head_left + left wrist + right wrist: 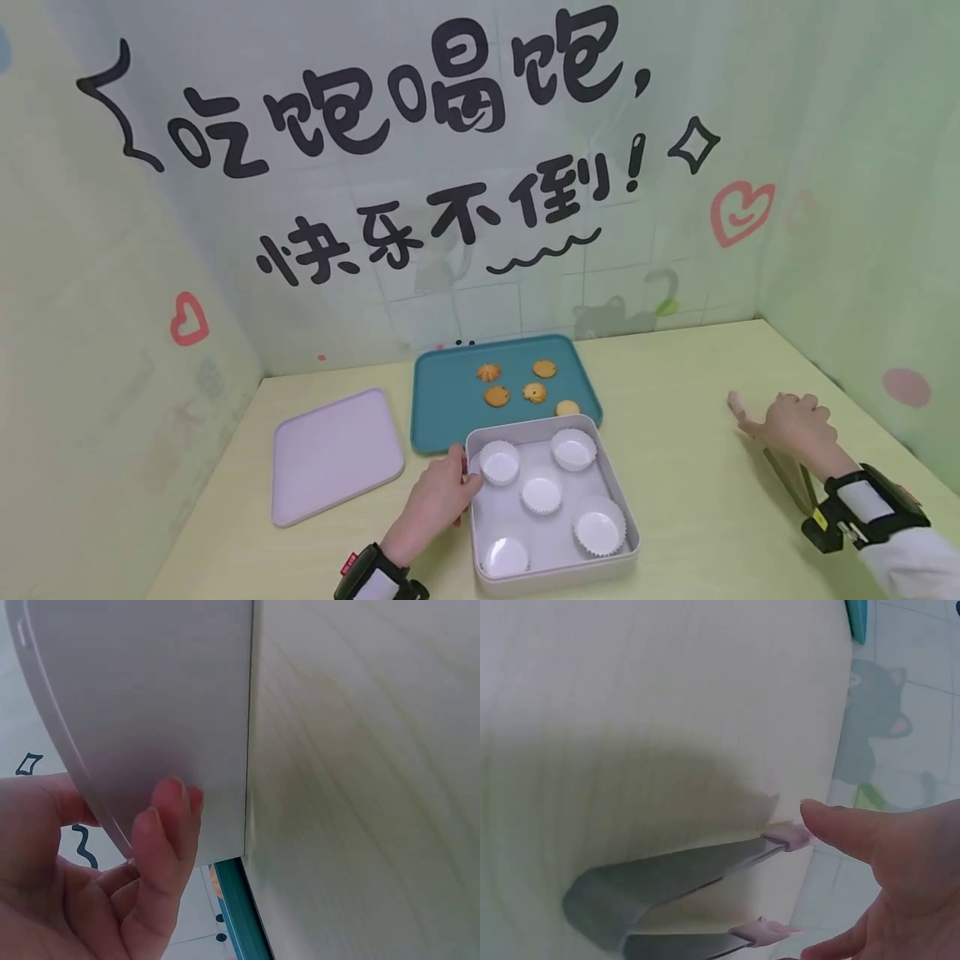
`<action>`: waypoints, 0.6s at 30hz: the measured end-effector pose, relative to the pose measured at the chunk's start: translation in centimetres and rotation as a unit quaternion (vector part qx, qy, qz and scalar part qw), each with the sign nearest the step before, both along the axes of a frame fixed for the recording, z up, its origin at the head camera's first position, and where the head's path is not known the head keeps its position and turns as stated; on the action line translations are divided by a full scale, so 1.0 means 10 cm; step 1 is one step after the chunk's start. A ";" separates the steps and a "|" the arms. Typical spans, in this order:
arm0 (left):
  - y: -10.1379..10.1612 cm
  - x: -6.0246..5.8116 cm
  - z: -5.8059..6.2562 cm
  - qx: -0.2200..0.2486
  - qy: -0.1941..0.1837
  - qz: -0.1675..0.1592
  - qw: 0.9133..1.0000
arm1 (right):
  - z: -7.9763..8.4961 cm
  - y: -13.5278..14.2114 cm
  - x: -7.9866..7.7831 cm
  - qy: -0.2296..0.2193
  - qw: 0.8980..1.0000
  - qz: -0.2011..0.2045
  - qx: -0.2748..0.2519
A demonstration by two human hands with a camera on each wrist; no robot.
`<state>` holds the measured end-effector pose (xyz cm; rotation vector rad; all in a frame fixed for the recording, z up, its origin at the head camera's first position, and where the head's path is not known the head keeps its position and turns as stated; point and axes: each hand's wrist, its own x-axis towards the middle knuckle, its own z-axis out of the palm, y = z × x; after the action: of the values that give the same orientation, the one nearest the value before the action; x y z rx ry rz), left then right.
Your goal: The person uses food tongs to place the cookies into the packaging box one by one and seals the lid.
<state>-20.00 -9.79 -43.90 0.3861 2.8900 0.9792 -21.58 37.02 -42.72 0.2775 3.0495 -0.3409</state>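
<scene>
My left hand (437, 493) grips the left wall of a pale square baking pan (558, 575), thumb at the rim and fingers against the outer side. In the left wrist view the fingers (169, 840) lie against that wall. Several white paper baking cups (542, 495) stand inside the pan. At the right, my right hand (798, 429) hovers by metal tongs (682, 874) with pink tips. In the right wrist view the thumb (840, 829) is close at one tip, the fingers near the other, not closed round the tongs.
Behind the pan lies a teal tray (442, 408) with several cookies (497, 396), its front edge partly hidden by the pan. A pale lilac tray (337, 458) lies at the left. A printed curtain (525, 308) hangs along the table's back and sides.
</scene>
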 end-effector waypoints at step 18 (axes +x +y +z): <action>0.00 0.04 0.02 0.003 0.003 0.000 1.000 | -0.13 -0.01 0.07 0.018 0.991 0.126 0.033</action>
<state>-19.59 -9.82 -43.74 0.3889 2.8924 0.9883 -20.85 36.89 -43.97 -0.1133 3.0838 -0.2300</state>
